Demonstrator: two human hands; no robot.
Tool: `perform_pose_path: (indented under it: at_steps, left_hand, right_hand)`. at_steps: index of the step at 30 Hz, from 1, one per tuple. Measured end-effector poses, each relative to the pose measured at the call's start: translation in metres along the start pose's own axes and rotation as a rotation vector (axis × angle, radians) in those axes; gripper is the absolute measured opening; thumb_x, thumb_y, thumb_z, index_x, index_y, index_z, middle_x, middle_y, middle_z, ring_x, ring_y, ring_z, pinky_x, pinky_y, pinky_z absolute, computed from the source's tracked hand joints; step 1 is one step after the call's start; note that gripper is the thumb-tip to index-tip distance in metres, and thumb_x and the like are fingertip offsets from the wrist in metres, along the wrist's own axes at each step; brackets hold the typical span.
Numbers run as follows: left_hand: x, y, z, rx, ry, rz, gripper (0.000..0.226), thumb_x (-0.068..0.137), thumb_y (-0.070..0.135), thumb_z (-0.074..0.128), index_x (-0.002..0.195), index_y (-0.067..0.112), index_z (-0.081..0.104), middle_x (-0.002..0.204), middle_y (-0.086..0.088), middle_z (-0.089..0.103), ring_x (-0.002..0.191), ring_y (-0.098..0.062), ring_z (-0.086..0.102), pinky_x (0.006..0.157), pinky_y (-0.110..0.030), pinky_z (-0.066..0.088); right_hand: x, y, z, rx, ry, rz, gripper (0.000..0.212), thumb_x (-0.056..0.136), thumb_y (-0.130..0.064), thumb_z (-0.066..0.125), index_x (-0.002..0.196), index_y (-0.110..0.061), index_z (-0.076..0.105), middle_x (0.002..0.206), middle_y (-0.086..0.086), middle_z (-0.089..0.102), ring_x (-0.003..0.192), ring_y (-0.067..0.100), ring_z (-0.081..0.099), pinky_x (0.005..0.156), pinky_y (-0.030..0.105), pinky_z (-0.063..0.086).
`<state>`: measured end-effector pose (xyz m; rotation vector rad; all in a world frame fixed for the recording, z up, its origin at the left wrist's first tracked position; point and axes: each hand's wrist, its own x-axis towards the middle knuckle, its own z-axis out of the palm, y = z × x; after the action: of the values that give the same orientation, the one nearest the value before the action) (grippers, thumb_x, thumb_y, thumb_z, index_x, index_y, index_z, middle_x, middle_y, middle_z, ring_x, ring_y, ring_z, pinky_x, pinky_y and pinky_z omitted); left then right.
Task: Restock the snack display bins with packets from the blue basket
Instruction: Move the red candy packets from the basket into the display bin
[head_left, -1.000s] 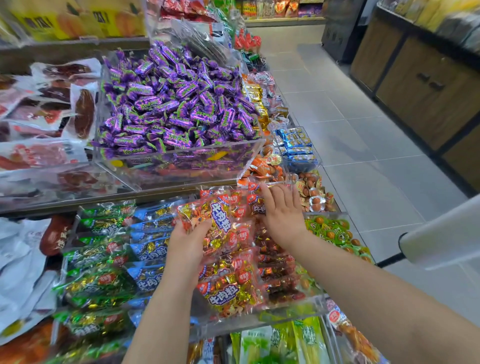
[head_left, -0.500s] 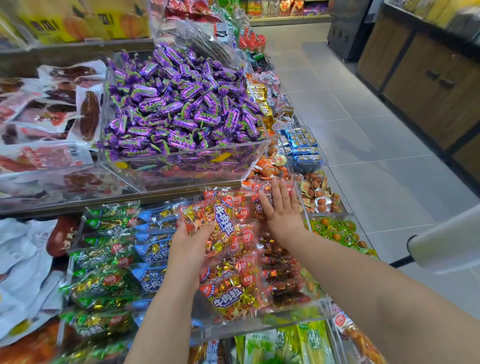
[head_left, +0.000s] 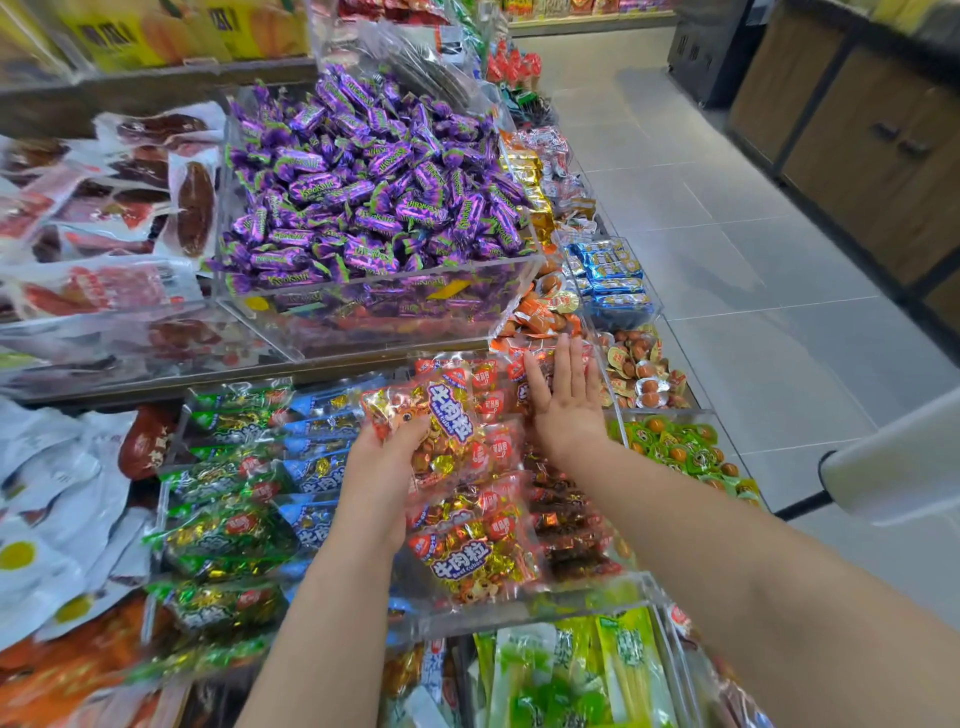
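Left hand (head_left: 382, 470) grips a red packet (head_left: 444, 415) of gold-wrapped cubes, thumb clamped on its near left corner and fingers curled beneath, so the packet tilts up above the middle of the clear bin (head_left: 545, 605). Right hand (head_left: 566, 410) is out at the bin's far end, palm down, fingers straight and close together, resting flat on the stacked packets by the far right corner and gripping nothing.

Below both hands the bin holds more of the same red packets (head_left: 478, 558), overlapping in a row from the front wall back to the rear edge. The nearest one lies face up just behind the front wall.

Left of that bin sit the blue packets (head_left: 317, 467), and further left the green packets (head_left: 228, 535) — each in its own clear compartment on the same lower tier. On the upper tier, right behind the bin's rear edge, a big clear box is heaped with purple candies (head_left: 374, 176). To the right of the right hand, small round snacks fill the bins along the shelf's aisle edge.
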<state>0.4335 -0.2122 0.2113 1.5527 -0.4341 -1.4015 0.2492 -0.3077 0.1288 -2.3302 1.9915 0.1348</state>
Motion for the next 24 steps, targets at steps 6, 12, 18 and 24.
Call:
perform_pose_path:
  at_steps: [6,12,18,24]
  left_hand:
    - [-0.012,-0.002,0.001,-0.479,-0.174,-0.063,0.046,0.098,0.023,0.052,0.142,0.019,0.037,0.123,-0.014,0.065,0.105,-0.033,0.067,0.070,-0.054,0.058]
    - [-0.026,-0.006,0.028,-0.397,-0.311,0.046,0.029,0.098,0.024,0.049,0.127,0.020,0.051,0.117,-0.011,0.068,0.102,-0.030,0.068,0.074,-0.054,0.057]
    - [-0.023,-0.020,0.025,0.573,-0.075,0.452,0.046,0.079,0.047,0.072,0.118,0.028,0.056,0.129,0.006,0.057,0.120,-0.012,0.051,0.095,-0.029,0.041]
    - [-0.014,-0.043,0.021,1.279,-0.275,0.600,0.140,0.047,0.081,0.071,0.148,0.037,-0.016,0.157,0.012,-0.013,0.147,-0.015,-0.010,0.117,-0.043,0.003]
  right_hand:
    - [-0.038,0.015,-0.033,0.372,0.256,-0.186,0.073,0.092,-0.019,0.052,0.151,-0.024,0.010,0.157,0.009,-0.014,0.141,0.020,-0.024,0.115,0.037,-0.012]
    - [-0.075,0.003,-0.077,1.533,-0.222,0.003,0.037,0.067,-0.044,0.077,0.101,-0.038,0.064,0.094,-0.011,0.071,0.087,0.013,0.070,0.074,0.024,0.057]
    - [-0.060,0.048,-0.094,1.150,-0.011,0.068,0.053,0.075,-0.021,0.078,0.123,-0.025,0.055,0.103,-0.006,0.060,0.097,0.017,0.061,0.085,0.039,0.054]
    - [-0.037,0.052,-0.107,0.142,-0.022,-0.036,0.034,0.083,-0.019,0.056,0.118,-0.019,0.058,0.106,0.008,0.065,0.090,0.028,0.060,0.067,0.028,0.044]
